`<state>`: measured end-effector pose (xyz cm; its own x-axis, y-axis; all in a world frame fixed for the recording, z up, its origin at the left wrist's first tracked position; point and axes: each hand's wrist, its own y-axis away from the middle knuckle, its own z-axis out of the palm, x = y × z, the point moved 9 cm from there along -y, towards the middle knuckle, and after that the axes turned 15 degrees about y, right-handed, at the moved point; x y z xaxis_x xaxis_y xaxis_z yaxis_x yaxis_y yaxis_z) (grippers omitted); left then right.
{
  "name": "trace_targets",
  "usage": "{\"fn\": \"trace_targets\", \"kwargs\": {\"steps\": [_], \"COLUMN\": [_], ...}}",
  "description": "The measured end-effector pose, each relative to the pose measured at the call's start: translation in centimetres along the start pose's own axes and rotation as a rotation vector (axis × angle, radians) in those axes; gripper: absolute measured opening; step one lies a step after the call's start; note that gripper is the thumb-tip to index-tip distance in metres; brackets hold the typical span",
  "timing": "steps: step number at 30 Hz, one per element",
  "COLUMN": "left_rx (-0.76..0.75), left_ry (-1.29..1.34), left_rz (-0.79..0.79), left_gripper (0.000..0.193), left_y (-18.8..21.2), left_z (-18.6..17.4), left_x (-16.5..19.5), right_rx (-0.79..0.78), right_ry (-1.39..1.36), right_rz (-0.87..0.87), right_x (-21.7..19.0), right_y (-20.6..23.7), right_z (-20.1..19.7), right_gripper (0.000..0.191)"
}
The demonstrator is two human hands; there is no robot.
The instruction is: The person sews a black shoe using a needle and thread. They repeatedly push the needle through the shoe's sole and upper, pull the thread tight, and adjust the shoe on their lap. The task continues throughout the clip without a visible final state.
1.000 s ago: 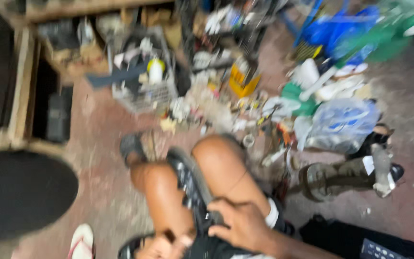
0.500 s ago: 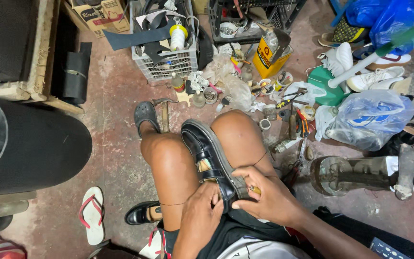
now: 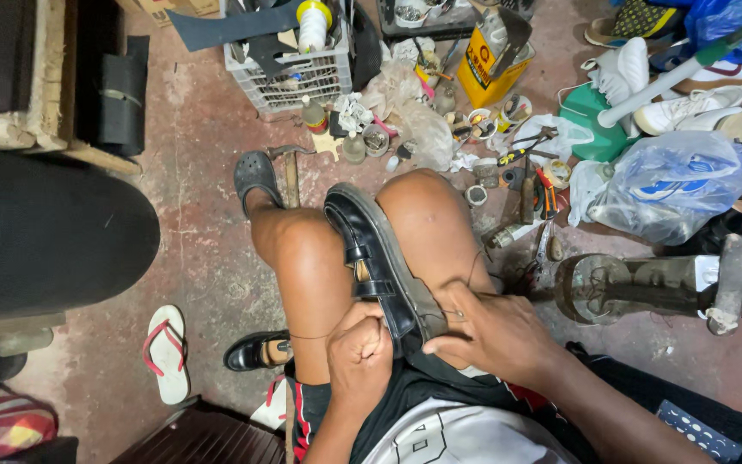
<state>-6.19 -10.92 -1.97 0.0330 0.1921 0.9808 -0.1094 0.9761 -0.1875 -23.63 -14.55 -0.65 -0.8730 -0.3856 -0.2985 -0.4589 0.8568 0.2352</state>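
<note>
a black shoe (image 3: 375, 258) lies wedged between the person's bare knees, toe pointing away, sole turned toward the right knee. the left hand (image 3: 358, 352) is closed into a fist against the shoe's heel end, and a thin thread (image 3: 311, 336) runs from it across the left thigh. the right hand (image 3: 487, 331) rests on the sole edge with fingers curled, pinching at the seam; what it pinches is too small to tell. on the floor (image 3: 203, 172) beyond the knees stand a white crate (image 3: 289, 73), a yellow can (image 3: 491, 64) and scattered tools. a second black shoe (image 3: 255, 351) and a flip-flop (image 3: 165, 352) lie left of the thigh. a worn boot (image 3: 646, 288) lies to the right.
</note>
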Motion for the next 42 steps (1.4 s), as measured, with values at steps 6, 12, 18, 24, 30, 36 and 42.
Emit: {"fn": "trace_targets", "kwargs": {"steps": [6,12,18,24,30,36,42], "left_rx": [-0.232,-0.416,-0.429,-0.314,-0.229,-0.296,-0.221], "left_ry": [-0.100,-0.213,-0.142,-0.160,-0.154,-0.088,0.108], "left_rz": [-0.266,-0.216,-0.257,-0.275,-0.274,-0.179,-0.383], "left_gripper": [0.011,0.013,0.006,0.012,0.023,0.009,0.014], "left_y": [0.1,-1.0,-1.3,-2.3,-2.2,-0.9,0.1], "left_z": [0.4,1.2,1.4,-0.2,-1.1,-0.7,-1.4], "left_x": [-1.3,0.0,-0.3,-0.8,-0.7,0.2,-1.5], "right_rx": [-0.107,0.258,0.045,0.303,0.256,0.074,0.310], "right_ry": [-0.291,-0.758,-1.187,-0.621,-0.693,-1.082,-1.009], "right_rz": [0.067,-0.126,0.108,0.014,0.012,0.100,0.283], "right_x": [3.6,1.4,-1.8,-3.9,-3.7,0.3,6.5], "right_y": [1.8,1.6,-0.9,-6.0,-6.3,-2.4,1.5], "right_z": [0.7,-1.9,3.1,1.0,2.1,5.1,0.7], "right_gripper": [0.025,0.020,0.024,0.029,0.028,0.026,0.029]}}
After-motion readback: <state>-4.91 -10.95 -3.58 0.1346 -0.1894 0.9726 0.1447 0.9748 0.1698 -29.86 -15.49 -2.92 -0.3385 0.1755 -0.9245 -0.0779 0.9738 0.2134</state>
